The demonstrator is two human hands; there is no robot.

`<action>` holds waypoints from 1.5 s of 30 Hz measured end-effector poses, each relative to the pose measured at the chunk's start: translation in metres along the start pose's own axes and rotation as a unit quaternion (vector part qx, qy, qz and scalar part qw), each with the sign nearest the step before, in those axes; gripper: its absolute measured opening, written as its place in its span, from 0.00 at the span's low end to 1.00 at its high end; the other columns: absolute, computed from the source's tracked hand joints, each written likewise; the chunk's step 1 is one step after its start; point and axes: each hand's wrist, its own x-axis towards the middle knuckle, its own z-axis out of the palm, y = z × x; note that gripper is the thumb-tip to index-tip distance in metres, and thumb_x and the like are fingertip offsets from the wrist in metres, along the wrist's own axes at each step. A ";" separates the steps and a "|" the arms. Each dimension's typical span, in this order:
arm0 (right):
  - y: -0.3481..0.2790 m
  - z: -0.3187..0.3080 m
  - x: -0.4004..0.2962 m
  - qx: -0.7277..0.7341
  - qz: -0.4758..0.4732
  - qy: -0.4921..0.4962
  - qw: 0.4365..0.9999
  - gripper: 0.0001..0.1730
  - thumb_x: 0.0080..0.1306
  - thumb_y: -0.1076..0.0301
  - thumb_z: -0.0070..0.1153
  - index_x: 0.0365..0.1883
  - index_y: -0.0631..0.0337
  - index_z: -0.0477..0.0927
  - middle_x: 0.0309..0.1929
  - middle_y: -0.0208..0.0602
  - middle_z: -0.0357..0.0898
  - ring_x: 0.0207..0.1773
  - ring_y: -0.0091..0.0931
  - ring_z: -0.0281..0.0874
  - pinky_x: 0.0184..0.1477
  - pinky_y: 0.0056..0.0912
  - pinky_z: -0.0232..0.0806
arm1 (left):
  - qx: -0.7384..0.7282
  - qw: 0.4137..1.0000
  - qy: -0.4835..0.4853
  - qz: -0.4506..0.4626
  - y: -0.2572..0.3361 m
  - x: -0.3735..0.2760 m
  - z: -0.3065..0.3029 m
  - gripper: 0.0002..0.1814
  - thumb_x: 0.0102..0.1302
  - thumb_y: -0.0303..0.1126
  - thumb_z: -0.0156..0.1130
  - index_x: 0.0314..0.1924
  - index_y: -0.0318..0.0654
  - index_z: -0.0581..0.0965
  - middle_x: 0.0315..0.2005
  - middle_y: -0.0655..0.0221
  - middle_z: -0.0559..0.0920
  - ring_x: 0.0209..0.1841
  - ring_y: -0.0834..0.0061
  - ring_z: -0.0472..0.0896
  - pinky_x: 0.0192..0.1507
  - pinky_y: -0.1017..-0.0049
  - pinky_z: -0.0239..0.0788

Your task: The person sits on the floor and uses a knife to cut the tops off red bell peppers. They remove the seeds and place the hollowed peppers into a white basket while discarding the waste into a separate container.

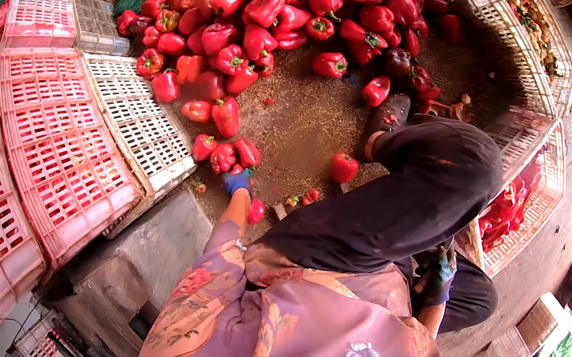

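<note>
My left hand (237, 180), in a blue glove, reaches down to the floor at a small group of red bell peppers (223, 158). Its fingertips meet the nearest pepper, and whether they grip it is hidden. Another red pepper (256, 211) lies just beside my left wrist. My right hand (438, 280), also gloved, rests low by my bent leg. Its fingers are curled around a small thin tool (448, 242), perhaps a knife, mostly hidden by the hand.
A large heap of red bell peppers (263, 7) spreads over the dirty floor (303, 108). Stacked plastic crates (63, 152) stand at left. At right, one crate (537, 220) holds red pepper pieces (504, 215), another (511, 52) scraps. A lone pepper (344, 168) lies near my shoe (391, 111).
</note>
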 end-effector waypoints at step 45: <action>-0.145 0.053 -0.059 -0.024 -0.415 0.027 0.909 0.21 0.66 0.63 0.58 0.55 0.58 0.71 0.36 0.46 0.77 0.37 0.32 0.76 0.41 0.37 0.68 | -0.095 0.540 -0.776 0.311 0.398 -0.459 0.075 0.26 0.60 0.35 0.63 0.57 0.36 0.71 0.46 0.68 0.78 0.47 0.77 0.76 0.51 0.77 0.69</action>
